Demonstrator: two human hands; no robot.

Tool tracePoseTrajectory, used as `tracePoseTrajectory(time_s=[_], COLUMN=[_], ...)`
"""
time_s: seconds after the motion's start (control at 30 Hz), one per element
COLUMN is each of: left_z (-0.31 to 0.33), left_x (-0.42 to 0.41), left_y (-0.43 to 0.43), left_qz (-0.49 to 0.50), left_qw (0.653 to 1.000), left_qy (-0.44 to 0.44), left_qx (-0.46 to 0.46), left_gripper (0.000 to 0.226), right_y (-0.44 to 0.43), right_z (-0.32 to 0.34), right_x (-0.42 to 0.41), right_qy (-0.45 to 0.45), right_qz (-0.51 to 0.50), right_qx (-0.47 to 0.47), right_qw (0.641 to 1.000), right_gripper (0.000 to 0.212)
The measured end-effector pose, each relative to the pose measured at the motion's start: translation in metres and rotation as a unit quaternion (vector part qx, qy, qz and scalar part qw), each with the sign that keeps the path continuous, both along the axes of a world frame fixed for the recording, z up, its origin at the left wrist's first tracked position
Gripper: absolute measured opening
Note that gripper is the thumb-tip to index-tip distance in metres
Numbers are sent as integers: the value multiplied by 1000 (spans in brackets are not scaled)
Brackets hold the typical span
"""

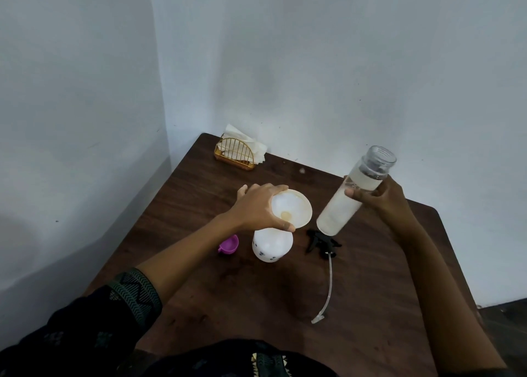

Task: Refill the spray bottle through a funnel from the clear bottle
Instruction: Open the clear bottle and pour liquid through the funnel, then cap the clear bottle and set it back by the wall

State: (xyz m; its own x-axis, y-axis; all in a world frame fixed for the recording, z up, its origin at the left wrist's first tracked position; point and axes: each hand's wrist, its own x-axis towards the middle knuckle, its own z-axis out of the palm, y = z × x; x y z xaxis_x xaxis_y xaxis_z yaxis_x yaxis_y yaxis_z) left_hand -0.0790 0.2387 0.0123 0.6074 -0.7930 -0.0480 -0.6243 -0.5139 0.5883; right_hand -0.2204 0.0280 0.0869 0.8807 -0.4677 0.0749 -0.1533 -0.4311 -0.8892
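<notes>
The left hand (256,208) grips the rim of the wide white plastic funnel (292,212) seated in the squat white spray bottle (271,245) mid-table. The right hand (379,198) clasps the tall clear uncapped bottle (353,191) high up; nearly full, it looks heavy and slick, so a lower grip seems safer.

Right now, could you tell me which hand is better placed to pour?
Right: the right hand holds the open clear bottle beside the funnel, which the left hand steadies.
</notes>
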Motion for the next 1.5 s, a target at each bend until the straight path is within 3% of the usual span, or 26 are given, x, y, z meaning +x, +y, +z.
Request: tracePoseTrajectory(time_s=[0.2, 0.47, 0.57, 0.67, 0.73, 0.8, 0.87, 0.93, 1.03, 1.13, 1.2, 1.33, 1.4, 1.5], left_z=[0, 0, 6, 8, -8, -35, -64, -85, -103, -113, -115, -100, -79, -20], left_x=[-1, -3, 0, 11, 20, 30, 32, 27, 15, 7, 6, 19, 32, 50], left_y=[0, 1, 7, 21, 33, 43, 49, 50, 48, 44, 43, 47, 49, 44], left_qz=[1, -9, -19, 39, 126, 162, 115, 60, 52, 89, 115, 167, 222, 275], left_qw=[1000, 1000, 998, 973, 961, 974, 978, 958, 954, 965, 970, 976, 972, 938], left_qy=[2, -6, 54, 193, 195, 144, 143, 148, 91, -17, -26, 17, 68, 160], left_qx=[8, 17, -2, -118, -148, -60, 99, 237, 280, 248, 215, 139, 43, -139], left_gripper=[93, 102, 110, 82, 55, 50, 67, 93, 108, 88, 69, 54, 52, 53], right_y=[-10, -14, -9, -4, -2, 1, 3, 5, 7, 8, 9, 10, 11, 12], right_z=[1, -11, -15, -21, -26, -30, -33, -37, -39, -39, -40, -40, -38, -35], right_x=[-4, -6, -5, -6, -8, -9, -10, -11, -14, -16, -18, -22, -23, -26], right_qy=[-39, -37, -31, -26, -18, -14, -11, -6, 1, 2, 3, 0, -2, -3], right_qz=[-22, -22, -18, -16, -18, -22, -24, -27, -32, -39, -41, -44, -45, -46], right_qx=[41, 70, 55, 46, 44, 50, 53, 50, 48, 40, 38, 41, 45, 51], right_qw=[998, 997, 998, 998, 999, 998, 998, 998, 998, 998, 998, 998, 998, 998], right_gripper=[43, 62, 65, 65, 63, 54, 49, 47, 48, 46, 45, 44, 45, 46])
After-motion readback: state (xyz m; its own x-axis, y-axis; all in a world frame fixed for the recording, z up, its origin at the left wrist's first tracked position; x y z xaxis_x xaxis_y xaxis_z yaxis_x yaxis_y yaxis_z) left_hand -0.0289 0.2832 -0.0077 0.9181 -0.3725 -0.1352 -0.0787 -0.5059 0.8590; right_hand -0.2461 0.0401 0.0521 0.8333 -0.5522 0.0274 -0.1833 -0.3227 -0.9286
